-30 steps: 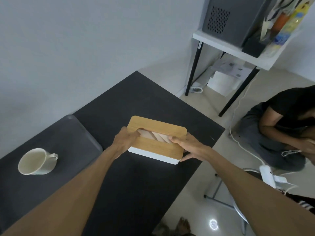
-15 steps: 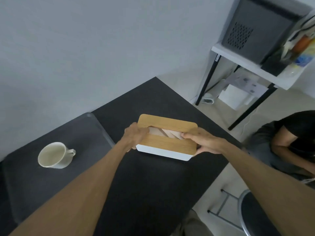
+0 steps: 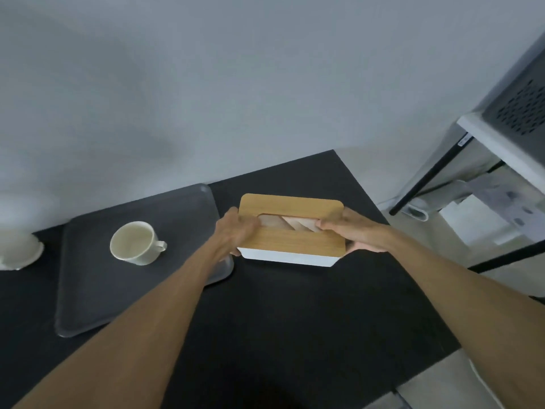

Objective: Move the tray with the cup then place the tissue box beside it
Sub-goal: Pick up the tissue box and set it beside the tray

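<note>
A white tissue box [image 3: 290, 230] with a wooden lid sits just right of a dark grey tray [image 3: 97, 287] on the black table. My left hand [image 3: 236, 233] grips the box's left end and my right hand [image 3: 352, 233] grips its right end. A cream cup [image 3: 135, 242] stands upright on the tray's far part, its handle pointing right. The box's left end lies close to the tray's right rim; whether the box rests on the table or hangs just above it I cannot tell.
A white rounded object [image 3: 17, 250] lies at the table's left edge. The wall runs along the table's far side. To the right stands a white shelf on black legs [image 3: 498, 143] carrying a grey perforated unit [image 3: 522, 110]. The table's right edge drops to the floor.
Both hands have carried the tissue box left and toward the wall, close to the tray's right rim. The view has swung left, so the person seated at right is out of sight.
</note>
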